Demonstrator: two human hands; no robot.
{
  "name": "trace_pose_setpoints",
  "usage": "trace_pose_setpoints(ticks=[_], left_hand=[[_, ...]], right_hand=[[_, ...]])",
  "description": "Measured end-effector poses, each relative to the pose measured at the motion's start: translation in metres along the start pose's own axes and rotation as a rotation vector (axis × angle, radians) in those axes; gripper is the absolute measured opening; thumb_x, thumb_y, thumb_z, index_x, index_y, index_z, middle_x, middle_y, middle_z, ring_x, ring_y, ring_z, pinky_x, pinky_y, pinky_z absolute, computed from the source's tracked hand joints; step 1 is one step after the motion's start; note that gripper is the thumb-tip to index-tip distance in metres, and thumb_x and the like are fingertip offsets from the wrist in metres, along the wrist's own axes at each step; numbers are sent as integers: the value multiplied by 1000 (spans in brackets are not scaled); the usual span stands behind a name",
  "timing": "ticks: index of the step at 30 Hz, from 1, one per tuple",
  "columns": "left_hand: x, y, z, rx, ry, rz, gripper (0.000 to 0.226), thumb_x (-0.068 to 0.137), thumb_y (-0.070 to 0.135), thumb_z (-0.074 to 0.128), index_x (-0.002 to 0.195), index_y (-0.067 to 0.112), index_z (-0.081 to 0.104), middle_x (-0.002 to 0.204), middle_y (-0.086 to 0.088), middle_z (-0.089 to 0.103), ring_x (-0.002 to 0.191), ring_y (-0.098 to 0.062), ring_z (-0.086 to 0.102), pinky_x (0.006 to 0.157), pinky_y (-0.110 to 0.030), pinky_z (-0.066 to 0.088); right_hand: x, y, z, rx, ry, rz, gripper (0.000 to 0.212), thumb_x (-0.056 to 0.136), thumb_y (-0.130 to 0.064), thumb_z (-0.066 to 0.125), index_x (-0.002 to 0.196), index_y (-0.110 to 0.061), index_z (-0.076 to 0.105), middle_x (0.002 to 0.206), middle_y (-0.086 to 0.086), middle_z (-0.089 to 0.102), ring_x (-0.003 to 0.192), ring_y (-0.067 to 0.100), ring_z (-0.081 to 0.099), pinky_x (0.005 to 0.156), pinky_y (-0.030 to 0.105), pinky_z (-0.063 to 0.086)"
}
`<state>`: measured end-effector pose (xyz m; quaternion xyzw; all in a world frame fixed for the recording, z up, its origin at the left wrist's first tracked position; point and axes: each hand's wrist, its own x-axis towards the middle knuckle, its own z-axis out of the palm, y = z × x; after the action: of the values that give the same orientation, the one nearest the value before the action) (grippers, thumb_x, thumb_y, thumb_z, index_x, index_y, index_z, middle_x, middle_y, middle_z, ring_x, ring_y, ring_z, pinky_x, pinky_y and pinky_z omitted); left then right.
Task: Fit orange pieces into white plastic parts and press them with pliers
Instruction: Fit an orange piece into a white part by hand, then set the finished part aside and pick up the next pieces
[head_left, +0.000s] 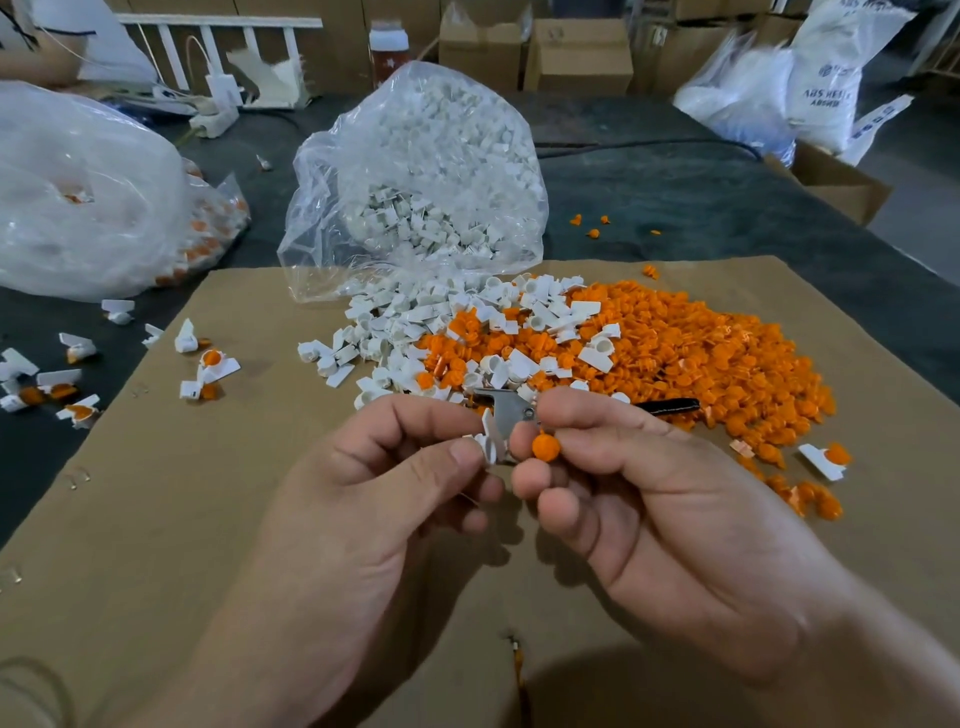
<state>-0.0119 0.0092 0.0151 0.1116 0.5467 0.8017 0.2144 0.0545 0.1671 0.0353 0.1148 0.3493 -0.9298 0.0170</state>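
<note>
The left grip (363, 530) pinches a white plastic part (491, 441) between thumb and forefinger, the other fingers curled beneath it. Just to its right, the right grip (665, 525) pinches a single orange piece (545, 447) at its fingertips, held right beside the white part; whether the two touch cannot be told. Just beyond the two grips, between their fingertips, shows the grey metal head of the pliers (506, 410), and its black handle sticks out past the right grip's forefinger to the right; whether the right grip holds the tool or it lies on the heap behind cannot be told. Both grips hover over a brown cardboard sheet (208, 519) spread on the dark bench (675, 197). Beyond the right grip lies a broad heap of orange pieces (701, 358), and beyond the left grip a heap of white parts (395, 322), the two mixing where they meet. Farther beyond, a clear bag of white parts (426, 171) stands open toward the heap. Left of the left grip, fitted white-and-orange parts (213, 364) lie scattered over the cardboard's edge and the bench, with a second clear bag (78, 197) well beyond them. Right of the right grip lies one more fitted part (826, 457) beside some stray orange pieces.
</note>
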Motion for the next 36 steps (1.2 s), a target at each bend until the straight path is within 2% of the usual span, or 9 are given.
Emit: trace_pose_setpoints(ticks=[9, 12, 16, 19, 23, 26, 30, 33, 36], left_hand=[[-2, 2, 0, 17, 0, 34, 30, 54, 28, 81, 81, 14, 78, 72, -15, 70, 60, -18, 67, 54, -22, 55], [-2, 3, 0, 8, -8, 44, 27, 55, 25, 81, 80, 14, 77, 73, -17, 70, 63, -20, 69, 57, -24, 56], [-3, 3, 1, -13, -34, 68, 26, 55, 21, 81, 80, 13, 77, 74, -18, 71, 69, -22, 71, 59, -24, 57], [-3, 3, 1, 18, -46, 87, 26, 55, 22, 81, 80, 14, 78, 75, -16, 71, 70, -21, 71, 60, -23, 57], [-4, 2, 0, 164, -72, 147, 26, 59, 28, 79, 83, 19, 77, 81, -12, 75, 70, -17, 71, 63, -21, 56], [-5, 1, 1, 264, -78, 199, 25, 62, 35, 78, 85, 26, 77, 82, -6, 76, 72, -13, 71, 64, -18, 56], [-5, 0, -2, 325, -64, 238, 25, 64, 29, 85, 88, 30, 77, 85, -4, 77, 75, -12, 73, 65, -17, 55], [-4, -1, -2, 247, -69, 207, 29, 61, 24, 87, 88, 22, 78, 86, -9, 77, 77, -18, 74, 67, -20, 56], [-2, 0, -1, -24, -72, 89, 24, 59, 13, 86, 81, 14, 77, 83, -19, 75, 74, -24, 75, 64, -25, 59]], right_hand=[[-1, -1, -3, -63, -58, 35, 30, 60, 5, 69, 89, 0, 74, 85, 26, 70, 71, 30, 73, 50, 23, 56], [-1, 0, -5, -119, -70, 10, 26, 66, 2, 69, 92, 0, 73, 82, 25, 70, 68, 30, 72, 51, 25, 57], [-2, 5, -5, -337, -50, -92, 17, 83, -13, 63, 95, -8, 73, 74, 14, 67, 55, 24, 66, 47, 27, 53], [-3, 8, -4, -599, 5, -241, 18, 87, -26, 59, 93, -18, 73, 70, 5, 64, 52, 23, 64, 45, 28, 51], [-7, 10, -6, -902, 22, -394, 15, 88, -40, 60, 93, -28, 69, 62, 7, 67, 46, 24, 65, 44, 31, 52], [-8, 12, -7, -981, 27, -443, 13, 88, -41, 59, 97, -36, 67, 61, 5, 68, 47, 22, 66, 45, 36, 55], [-7, 15, -8, -1075, 20, -489, 16, 92, -35, 54, 103, -41, 64, 65, -1, 69, 53, 20, 68, 50, 41, 57], [-7, 15, -10, -1076, 33, -519, 15, 92, -35, 54, 101, -42, 64, 67, -1, 69, 53, 21, 68, 47, 44, 57], [-8, 15, -9, -982, 27, -552, 13, 90, -39, 57, 100, -37, 66, 70, 2, 69, 51, 24, 67, 45, 37, 56]])
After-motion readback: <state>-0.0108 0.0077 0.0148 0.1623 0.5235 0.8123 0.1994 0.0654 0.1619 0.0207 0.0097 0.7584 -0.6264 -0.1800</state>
